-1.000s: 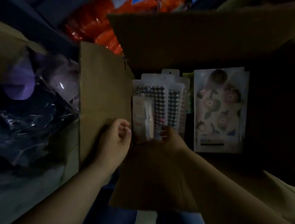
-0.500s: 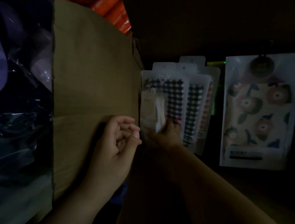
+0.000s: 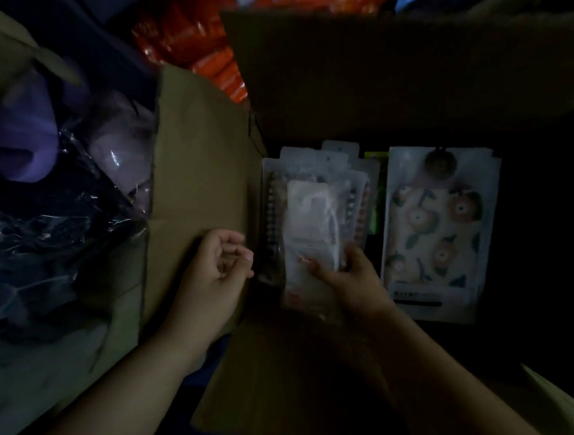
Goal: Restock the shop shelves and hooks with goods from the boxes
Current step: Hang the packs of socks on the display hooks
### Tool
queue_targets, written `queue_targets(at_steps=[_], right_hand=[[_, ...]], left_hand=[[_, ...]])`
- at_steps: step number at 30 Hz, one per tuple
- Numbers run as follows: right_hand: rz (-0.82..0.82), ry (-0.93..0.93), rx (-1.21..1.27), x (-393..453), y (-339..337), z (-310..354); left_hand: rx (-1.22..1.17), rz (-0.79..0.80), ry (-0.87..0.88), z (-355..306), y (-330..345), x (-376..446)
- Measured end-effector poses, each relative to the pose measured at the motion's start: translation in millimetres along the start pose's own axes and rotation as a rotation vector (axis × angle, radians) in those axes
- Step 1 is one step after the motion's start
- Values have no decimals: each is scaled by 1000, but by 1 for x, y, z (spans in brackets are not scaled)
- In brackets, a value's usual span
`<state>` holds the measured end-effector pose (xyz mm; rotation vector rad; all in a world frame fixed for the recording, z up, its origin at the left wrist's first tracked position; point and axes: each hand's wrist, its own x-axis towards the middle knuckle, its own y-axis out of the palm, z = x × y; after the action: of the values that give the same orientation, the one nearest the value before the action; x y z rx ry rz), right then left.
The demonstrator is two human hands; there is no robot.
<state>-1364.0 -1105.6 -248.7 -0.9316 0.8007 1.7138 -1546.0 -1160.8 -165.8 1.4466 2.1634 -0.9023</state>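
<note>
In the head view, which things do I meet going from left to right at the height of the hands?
Dark plastic bag → cardboard flap → left hand → small white packet in the right hand → fruit-patterned packet.

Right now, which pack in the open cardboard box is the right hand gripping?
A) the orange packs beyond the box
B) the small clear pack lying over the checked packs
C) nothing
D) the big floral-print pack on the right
B: the right hand pinches the lower end of the small clear pack, which lies over the checked packs; the floral-print pack sits untouched beside it.
</note>
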Motion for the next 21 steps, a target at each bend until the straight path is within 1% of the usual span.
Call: queue_targets(at_steps=[3,6,10,13,15,17,19,21], right_hand=[[100,-28,70,-56,-30,33],[130,-82,179,-121,-45,69],[196,-112,266,-217,-50,129],[233,-157,282,-289,-40,179],[231,-190,269,-332,-32,208],[212,-239,219,-374,-22,235],[192,-281,183,-406,-14,251],[197,-331,149,-435,0,267]], left_hand=[[-13,45,-68,-37,2,-25],[-39,146,-140,-76,5,-56],[-215,313,-191,-140,-2,-100],[-196,442,-131,-190,-19,-135],[-195,500,-97,-225,-37,-162],[-251,505,-40,-256,-56,-188],[-291,496,64,-284,-71,-216],[-277,472,144,-306,-86,-242]])
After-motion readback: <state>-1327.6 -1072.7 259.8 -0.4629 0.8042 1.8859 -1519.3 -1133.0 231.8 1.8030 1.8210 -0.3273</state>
